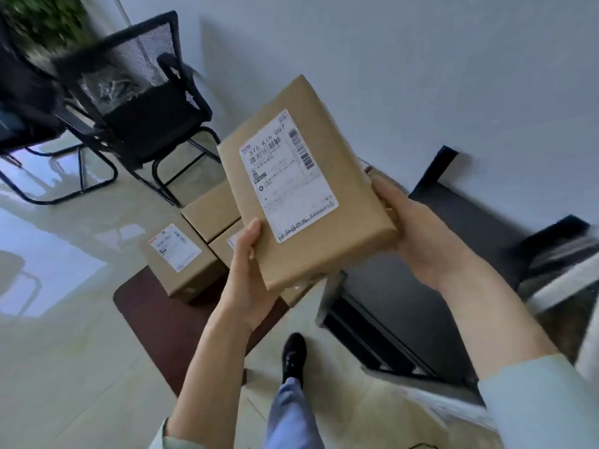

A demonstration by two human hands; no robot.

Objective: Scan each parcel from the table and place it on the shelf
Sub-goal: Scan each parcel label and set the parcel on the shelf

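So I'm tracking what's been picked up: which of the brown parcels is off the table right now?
The flat parcel, gripped by the left hand and right hand; the other boxes sit below.

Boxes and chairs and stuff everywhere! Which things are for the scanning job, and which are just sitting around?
For the job:
held parcel, gripped by left hand and right hand
its shipping label
labelled parcel and plain parcel waiting on the dark table

Just sitting around:
black mesh chair
plant
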